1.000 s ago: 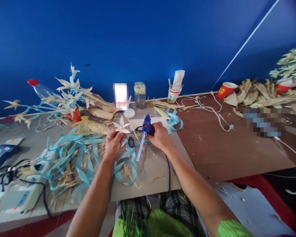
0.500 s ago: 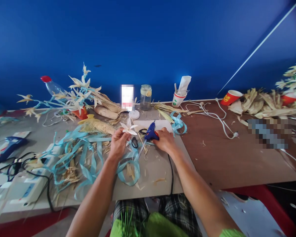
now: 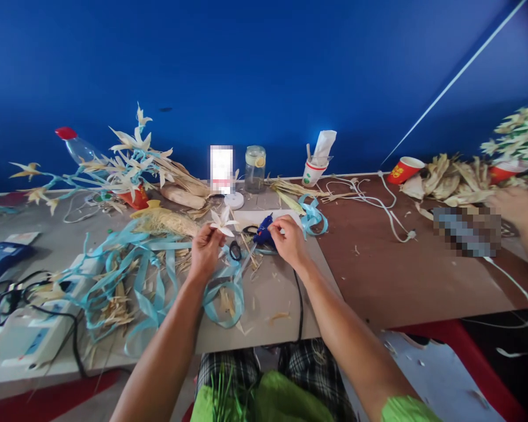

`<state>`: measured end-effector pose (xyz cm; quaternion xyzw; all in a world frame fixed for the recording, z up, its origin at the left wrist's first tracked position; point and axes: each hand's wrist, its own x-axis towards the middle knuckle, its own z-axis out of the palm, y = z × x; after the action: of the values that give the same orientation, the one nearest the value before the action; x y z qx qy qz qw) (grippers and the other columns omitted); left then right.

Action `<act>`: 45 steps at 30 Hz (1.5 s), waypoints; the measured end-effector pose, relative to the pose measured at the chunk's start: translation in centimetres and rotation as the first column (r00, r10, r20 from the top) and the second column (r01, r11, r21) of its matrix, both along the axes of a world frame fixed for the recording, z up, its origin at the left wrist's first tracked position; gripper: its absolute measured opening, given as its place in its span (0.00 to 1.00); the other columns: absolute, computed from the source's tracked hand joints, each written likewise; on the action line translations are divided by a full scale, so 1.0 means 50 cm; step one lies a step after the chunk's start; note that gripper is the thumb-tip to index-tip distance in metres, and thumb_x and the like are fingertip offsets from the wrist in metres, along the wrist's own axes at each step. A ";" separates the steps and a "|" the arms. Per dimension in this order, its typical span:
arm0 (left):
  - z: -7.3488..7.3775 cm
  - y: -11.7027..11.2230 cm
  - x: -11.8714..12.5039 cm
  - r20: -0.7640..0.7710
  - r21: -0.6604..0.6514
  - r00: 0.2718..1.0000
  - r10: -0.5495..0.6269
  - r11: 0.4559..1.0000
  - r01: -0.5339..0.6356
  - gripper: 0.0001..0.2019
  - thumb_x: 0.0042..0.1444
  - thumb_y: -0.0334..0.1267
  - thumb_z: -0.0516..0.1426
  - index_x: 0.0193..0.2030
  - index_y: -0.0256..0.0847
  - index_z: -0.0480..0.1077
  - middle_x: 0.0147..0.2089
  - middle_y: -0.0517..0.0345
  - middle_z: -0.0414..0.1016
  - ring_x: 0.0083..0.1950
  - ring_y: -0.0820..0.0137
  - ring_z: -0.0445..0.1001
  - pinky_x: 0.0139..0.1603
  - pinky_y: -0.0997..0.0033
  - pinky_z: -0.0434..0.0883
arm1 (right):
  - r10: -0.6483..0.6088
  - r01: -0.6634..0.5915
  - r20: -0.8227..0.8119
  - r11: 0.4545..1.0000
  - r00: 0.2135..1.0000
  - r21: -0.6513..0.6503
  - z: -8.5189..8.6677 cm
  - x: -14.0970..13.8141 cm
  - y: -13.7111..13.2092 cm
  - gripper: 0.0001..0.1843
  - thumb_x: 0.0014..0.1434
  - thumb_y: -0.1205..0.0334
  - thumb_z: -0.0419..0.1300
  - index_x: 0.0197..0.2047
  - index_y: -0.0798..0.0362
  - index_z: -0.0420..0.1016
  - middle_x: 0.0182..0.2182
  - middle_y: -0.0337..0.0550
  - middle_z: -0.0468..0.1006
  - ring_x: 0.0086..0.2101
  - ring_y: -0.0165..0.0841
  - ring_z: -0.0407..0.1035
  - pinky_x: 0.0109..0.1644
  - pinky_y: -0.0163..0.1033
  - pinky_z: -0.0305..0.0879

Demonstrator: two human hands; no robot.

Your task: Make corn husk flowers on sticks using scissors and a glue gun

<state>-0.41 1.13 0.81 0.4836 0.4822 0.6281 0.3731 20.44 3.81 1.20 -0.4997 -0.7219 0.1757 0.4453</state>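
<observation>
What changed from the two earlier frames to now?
Right hand seems to have let go of the blue glue gun; its curled fingers are now just right of it. At the right edge, another person's hand reaches farther left. Unchanged: left hand holding the pale flower, ribbon loop below.

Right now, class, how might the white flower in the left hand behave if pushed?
The white flower is probably light: the left hand merely pinches it. Its thin, pointed petals would likely bend if pushed, and might tear.
</observation>
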 end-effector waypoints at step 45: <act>0.009 -0.001 0.002 0.074 0.032 0.995 0.068 0.997 -0.070 0.11 0.54 0.40 0.54 0.25 0.37 0.66 0.20 0.62 0.63 0.22 0.78 0.60 0.23 0.77 0.58 | 0.099 0.131 0.822 0.970 0.561 -0.207 0.034 -0.168 -0.032 0.24 0.54 0.48 0.54 0.48 0.58 0.67 0.44 0.58 0.73 0.47 0.46 0.64 0.48 0.47 0.53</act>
<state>-0.31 1.07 1.26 0.4499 0.4739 0.6659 0.3601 12.02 2.19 2.89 -0.5810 -0.8139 0.0045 -0.0082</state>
